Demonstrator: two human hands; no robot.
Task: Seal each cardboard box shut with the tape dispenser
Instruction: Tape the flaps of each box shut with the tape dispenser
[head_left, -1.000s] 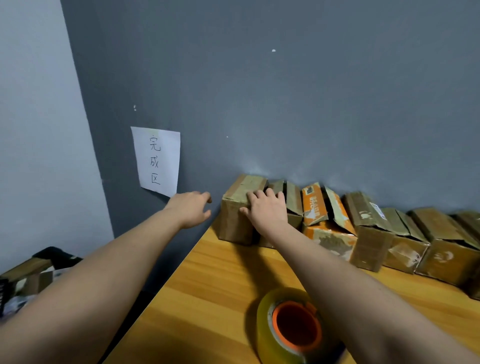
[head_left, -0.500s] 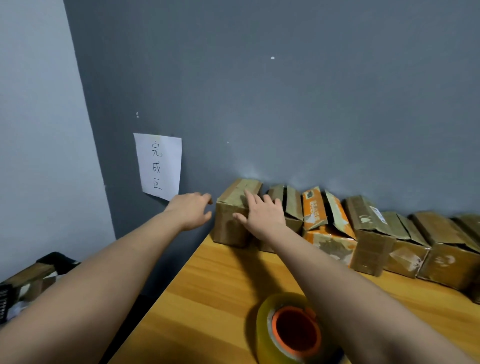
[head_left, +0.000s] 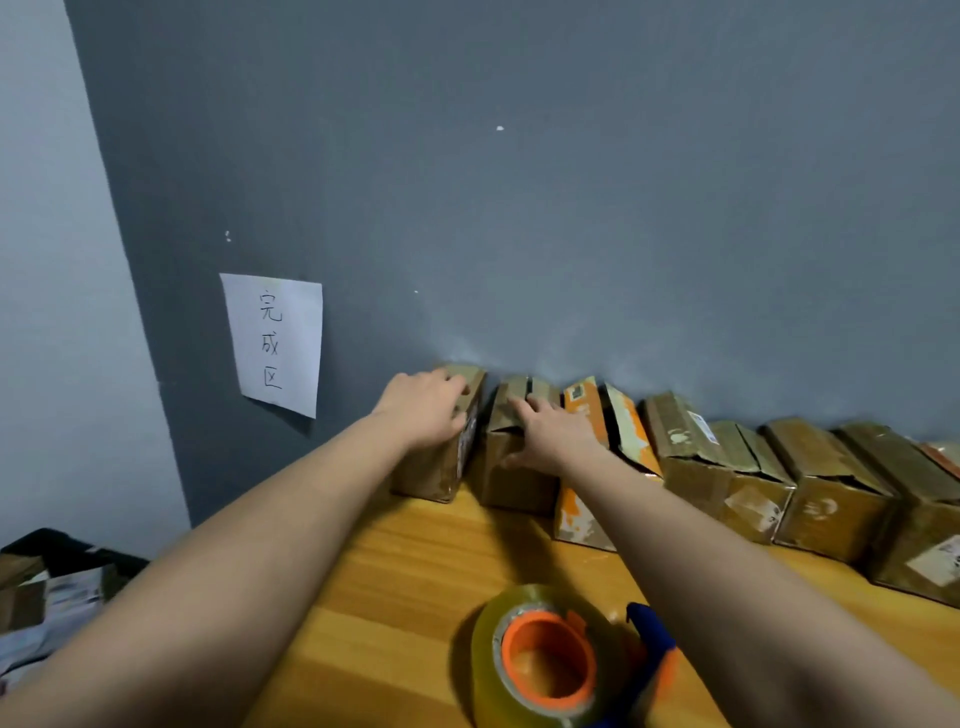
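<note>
A row of several small cardboard boxes stands along the grey wall at the back of the wooden table (head_left: 415, 582). My left hand (head_left: 426, 410) lies over the leftmost box (head_left: 441, 473), its fingers curled round the box's top right edge. My right hand (head_left: 556, 436) rests on the second box (head_left: 511, 483), fingers straight on its top flaps and thumb on its front. The flaps of the boxes further right, such as the orange-printed box (head_left: 576, 514), stand partly raised. The tape dispenser (head_left: 545, 665), a clear roll on an orange core with a blue handle, lies near the table's front, below my right forearm.
A white paper sign (head_left: 275, 343) with handwritten characters hangs on the wall left of the boxes. The table's left edge runs just beside the leftmost box. Beyond it, low at the left, lie more cardboard and papers (head_left: 47, 597).
My left hand moved from beside the table onto the leftmost box. My right hand shifted from that box to the second one. A gap has opened between the two boxes.
</note>
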